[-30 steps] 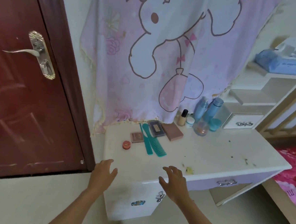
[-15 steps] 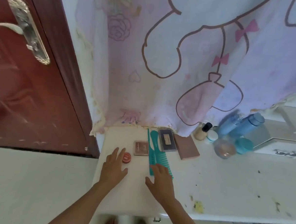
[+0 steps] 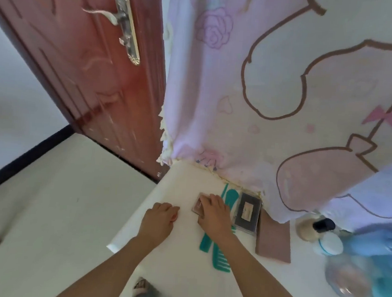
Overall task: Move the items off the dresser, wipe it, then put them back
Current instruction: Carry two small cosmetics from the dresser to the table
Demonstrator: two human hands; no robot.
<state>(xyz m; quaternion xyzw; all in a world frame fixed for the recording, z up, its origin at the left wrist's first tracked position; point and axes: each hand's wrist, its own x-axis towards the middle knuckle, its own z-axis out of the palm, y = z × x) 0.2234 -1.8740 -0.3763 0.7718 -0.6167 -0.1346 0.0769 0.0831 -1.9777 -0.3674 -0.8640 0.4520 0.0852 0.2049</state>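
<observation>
The white dresser [image 3: 183, 187] fills the lower right. My left hand [image 3: 160, 217] is curled over the small red jar [image 3: 174, 217] near the dresser's left edge; only a sliver of red shows at my fingertips. My right hand [image 3: 213, 212] lies on the small pink compact [image 3: 197, 204], fingers closed over its right side. Two teal combs [image 3: 218, 261] run under my right wrist. To their right lie a dark palette [image 3: 247, 210] and a flat pink-brown case [image 3: 273, 239].
Blurred at the right stand a beige bottle with a black cap [image 3: 310, 228], a white jar [image 3: 328, 244], a clear round jar [image 3: 346, 277] and blue bottles [image 3: 378, 244]. A pink cartoon curtain [image 3: 263, 95] hangs behind. A red-brown door [image 3: 92, 60] stands at the left.
The view has swung closer and to the left. My left hand has closed over the red jar, and my right hand has moved from the combs onto the pink compact.
</observation>
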